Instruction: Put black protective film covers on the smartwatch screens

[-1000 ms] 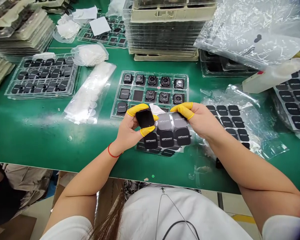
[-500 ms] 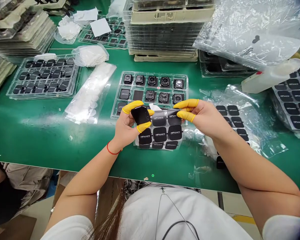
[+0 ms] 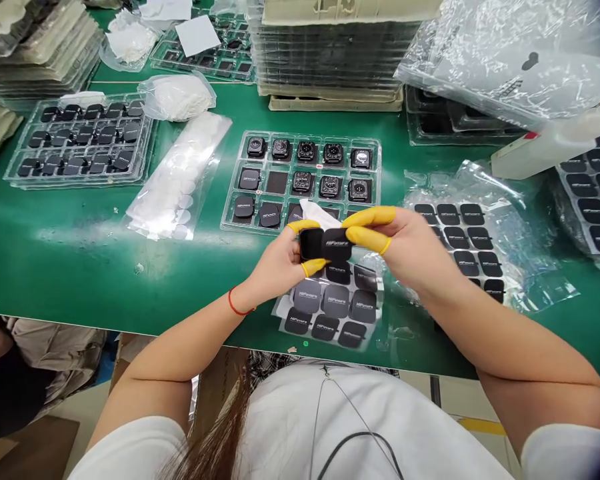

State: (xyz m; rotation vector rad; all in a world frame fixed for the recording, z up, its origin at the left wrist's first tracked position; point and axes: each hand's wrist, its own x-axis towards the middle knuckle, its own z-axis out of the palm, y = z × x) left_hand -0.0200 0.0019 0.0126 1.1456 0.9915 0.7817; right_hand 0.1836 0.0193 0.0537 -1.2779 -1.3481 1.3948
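Pinching black watch (image 3: 311, 244), HiFuture pad (image 3: 337, 245), hands (image 3: 277, 263) (image 3: 405, 252) partly hiding both

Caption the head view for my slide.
Left hand holds a black watch body; right hand holds a black printed pad against it.

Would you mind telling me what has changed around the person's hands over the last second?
The right hand has peeled a black HiFuture pad off the sheet and carried it left, against the black square watch in the left hand. The tray of watches stayed put.
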